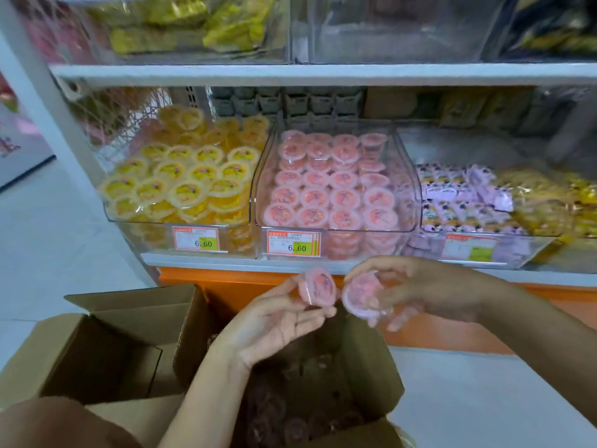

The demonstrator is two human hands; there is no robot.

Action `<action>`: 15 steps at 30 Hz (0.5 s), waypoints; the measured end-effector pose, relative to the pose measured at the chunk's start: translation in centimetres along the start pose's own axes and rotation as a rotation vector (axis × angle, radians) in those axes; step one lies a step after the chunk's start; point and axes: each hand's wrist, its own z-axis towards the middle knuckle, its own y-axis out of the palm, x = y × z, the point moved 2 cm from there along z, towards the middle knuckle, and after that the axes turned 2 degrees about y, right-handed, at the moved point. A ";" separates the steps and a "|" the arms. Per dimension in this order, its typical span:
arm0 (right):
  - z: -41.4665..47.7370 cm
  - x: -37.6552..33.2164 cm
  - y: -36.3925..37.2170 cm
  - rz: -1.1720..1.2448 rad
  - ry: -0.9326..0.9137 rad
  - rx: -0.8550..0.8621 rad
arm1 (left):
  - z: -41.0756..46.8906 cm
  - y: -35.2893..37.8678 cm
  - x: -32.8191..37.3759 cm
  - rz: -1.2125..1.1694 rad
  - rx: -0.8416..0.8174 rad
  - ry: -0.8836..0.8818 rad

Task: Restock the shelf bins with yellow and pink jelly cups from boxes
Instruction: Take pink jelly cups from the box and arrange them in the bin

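While the open box (365, 360) sits beneath us, our left hand (277, 321) pinches one pink jelly cup (318, 287) and our right hand (429, 286) curls its fingers (381, 266) round a second cup (363, 295), both just below the pink bin (339, 230), which lies straight up and ahead.

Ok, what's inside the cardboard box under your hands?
Round jelly cups lie in the cardboard box's shaded bottom, their colour hard to tell. The left forearm covers the box's left part, so how many remain cannot be seen.
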 end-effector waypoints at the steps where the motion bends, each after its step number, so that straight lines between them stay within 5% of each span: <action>1: -0.6 0.1 -0.2 0.091 -0.029 0.036 | 0.0 1.0 0.4 -0.010 0.007 0.010; 5: -1.7 -0.1 -0.5 0.369 -0.127 0.148 | 0.8 3.9 1.1 0.015 0.062 0.062; 7: -1.9 -0.6 -0.4 0.325 -0.189 0.228 | 1.3 5.1 1.3 0.021 0.074 0.079; 12: -2.4 -1.7 -1.8 -0.336 -0.423 0.864 | 1.6 7.5 2.2 -0.039 0.077 0.107; 15: -2.4 -1.6 -1.8 -0.771 -0.619 1.056 | 2.3 8.3 2.1 -0.020 0.079 0.114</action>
